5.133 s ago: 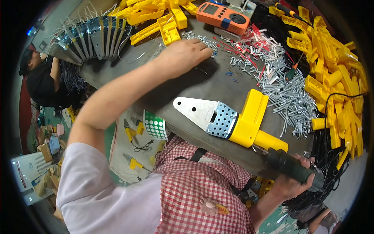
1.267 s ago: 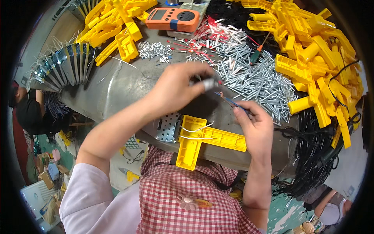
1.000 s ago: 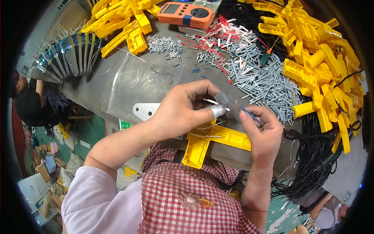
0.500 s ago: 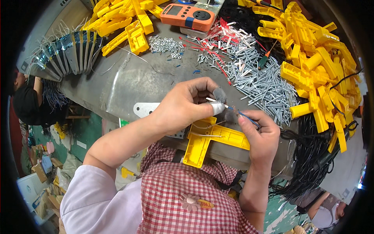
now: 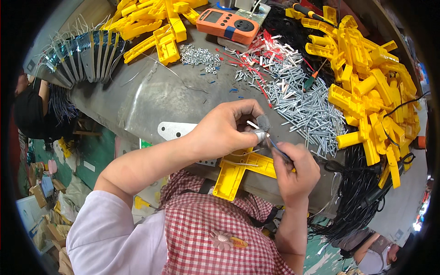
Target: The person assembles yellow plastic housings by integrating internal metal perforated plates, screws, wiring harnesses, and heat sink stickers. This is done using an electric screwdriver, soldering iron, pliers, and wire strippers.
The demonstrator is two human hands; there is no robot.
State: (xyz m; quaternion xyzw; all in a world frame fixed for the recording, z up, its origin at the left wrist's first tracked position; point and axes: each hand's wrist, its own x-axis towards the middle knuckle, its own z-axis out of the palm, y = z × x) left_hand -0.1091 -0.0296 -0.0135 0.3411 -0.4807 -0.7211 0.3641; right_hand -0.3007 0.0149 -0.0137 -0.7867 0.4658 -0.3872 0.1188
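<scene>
My left hand (image 5: 224, 130) is pinched between thumb and forefinger on a thin white wire (image 5: 251, 123), whose end sticks up past the fingertips. Grey finger covers (image 5: 263, 122) wrap those fingertips. Just to the right, my right hand (image 5: 298, 172) has its fingers closed around a blue wire (image 5: 278, 149). The blue wire runs up to the left thumb tip; how the two wires meet there is hidden by the fingers. Below both hands lies a yellow plastic housing (image 5: 230, 181), T-shaped, its open side up, with pale wires lying across it.
Yellow plastic parts are heaped at right (image 5: 362, 91) and far left (image 5: 167, 43). Screws (image 5: 307, 110) and small nuts (image 5: 199, 57) lie in piles. An orange multimeter (image 5: 227, 25) stands at the back. Black cables (image 5: 353, 192) hang at right; a perforated metal plate (image 5: 172, 130) lies beneath my left forearm.
My right hand has shifted a little left and down, with the blue wire now steeper. The bare copper strands seen between the hands are now mostly covered by the left fingers.
</scene>
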